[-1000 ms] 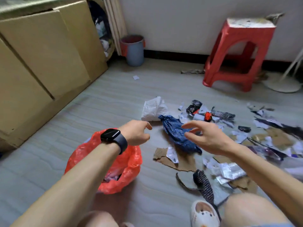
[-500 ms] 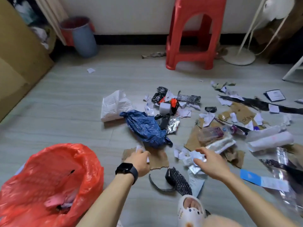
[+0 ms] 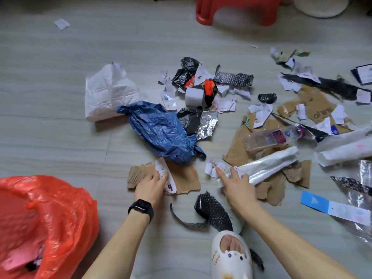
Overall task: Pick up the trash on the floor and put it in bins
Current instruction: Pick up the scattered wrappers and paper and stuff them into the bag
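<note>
Trash lies strewn across the grey floor. My left hand (image 3: 151, 185), with a black watch on its wrist, pinches a white paper scrap (image 3: 167, 178) that lies on a torn piece of brown cardboard (image 3: 185, 181). My right hand (image 3: 236, 185) presses down on crumpled white paper (image 3: 214, 168) and the end of a silvery plastic wrapper (image 3: 269, 165), fingers curled over them. A crumpled blue plastic bag (image 3: 161, 131) lies just beyond both hands. An open red bin bag (image 3: 46, 222) sits at the lower left, with some trash inside.
A white folded bag (image 3: 106, 95), black plastic bits, foil, a clear bottle (image 3: 273, 136), cardboard pieces and paper scraps cover the middle and right of the floor. A red stool (image 3: 237, 11) stands at the top. My foot in a white clog (image 3: 231, 256) is at the bottom.
The view has tilted down and moved closer to the pile. My left hand has come down onto the paper scrap on the cardboard; my right hand has settled on the crumpled paper and wrapper.
</note>
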`<state>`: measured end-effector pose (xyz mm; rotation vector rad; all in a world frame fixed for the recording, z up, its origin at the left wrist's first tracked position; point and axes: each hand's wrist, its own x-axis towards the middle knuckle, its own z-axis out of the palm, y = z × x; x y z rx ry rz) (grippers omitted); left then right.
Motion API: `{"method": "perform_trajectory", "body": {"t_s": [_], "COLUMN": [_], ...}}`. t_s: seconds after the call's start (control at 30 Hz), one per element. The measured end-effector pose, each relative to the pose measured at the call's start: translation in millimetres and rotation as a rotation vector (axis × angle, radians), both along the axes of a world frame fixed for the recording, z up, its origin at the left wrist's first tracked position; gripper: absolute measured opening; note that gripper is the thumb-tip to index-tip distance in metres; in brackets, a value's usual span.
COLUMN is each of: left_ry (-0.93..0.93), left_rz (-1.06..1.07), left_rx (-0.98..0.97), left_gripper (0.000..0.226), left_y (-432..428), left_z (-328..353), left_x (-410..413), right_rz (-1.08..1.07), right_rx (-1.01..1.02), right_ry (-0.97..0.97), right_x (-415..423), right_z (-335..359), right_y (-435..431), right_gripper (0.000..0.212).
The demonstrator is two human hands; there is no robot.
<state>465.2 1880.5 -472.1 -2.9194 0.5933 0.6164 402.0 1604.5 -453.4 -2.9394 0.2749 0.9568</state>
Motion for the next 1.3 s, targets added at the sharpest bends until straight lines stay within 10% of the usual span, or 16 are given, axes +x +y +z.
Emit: {"method": "perform_trajectory", "body": {"t_s": [0.27,0.43,0.53,0.93,1.3], "left_ry": [0.102,-0.075,-0.098,-0.555,-0.289], "left_rz": [-0.054,-0.203,-0.18,0.203,0.87], "left_rx": [0.022,0.081,0.043,-0.137,-0.346], "left_gripper": [0.067,0.007,0.009,0.038,0.038], "left_y": [-6.3,-9.6,-8.9,98.1,272.9], "left_z": [7.2,22.6,71.6,345.3,302.3], "left_x": [-17.7,-24.3,-25.7,-17.8,-128.3], "right_rz": [0.01,0.072,0.081,0.289,0.234], "right_rx": [0.147,0.111,0.229,0.58,1.078], "right_ry": [-0.14,-0.51,-0.531,-0.758,-0.916], "right_x": [-0.2,-7.0,-5.6,48.0,36.2], "right_z": [41.6,90.4,124.7,302.9,402.8], "right_y": [3.1,-3.9,3.2,136.8,325.5], "right_gripper": [0.034,0.023,0.025,0.022,0.026]}}
